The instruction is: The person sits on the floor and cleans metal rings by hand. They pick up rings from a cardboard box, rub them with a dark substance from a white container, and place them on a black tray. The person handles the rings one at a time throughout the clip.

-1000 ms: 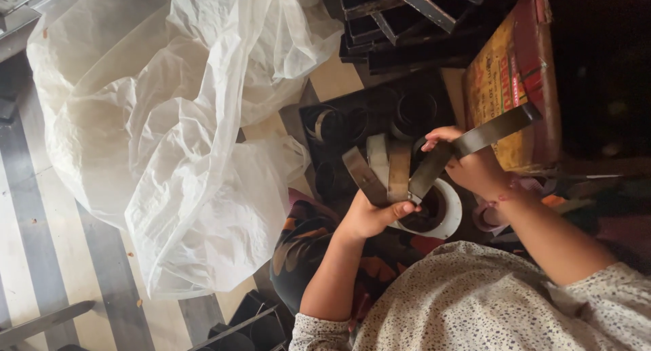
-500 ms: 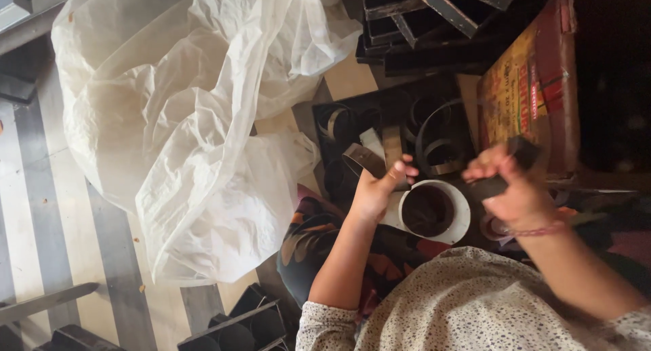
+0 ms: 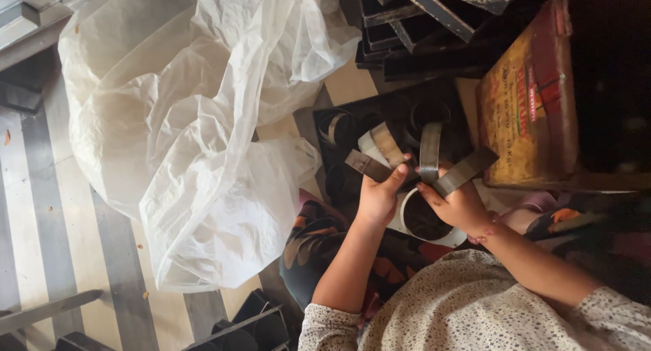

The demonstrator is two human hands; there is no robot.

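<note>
Your left hand (image 3: 377, 198) fingers closed round dark metal strips (image 3: 400, 154), fanned upward. Your right hand (image 3: 460, 205) pinches two more strips, one upright, one slanting right. Bundle held above white bowl (image 3: 426, 219) and black tray (image 3: 380, 120), beside yellow box (image 3: 529, 107). Strips look thin, stiff, springy, edges likely sharp, probably greasy; grip flat faces near lower ends, not edges. Bowl contents dark, unreadable. Strip lower ends hidden in palms. Crumpled white plastic sheet (image 3: 190, 120) on floor to left.

Soft daylight from left, dark right side, slight blur
</note>
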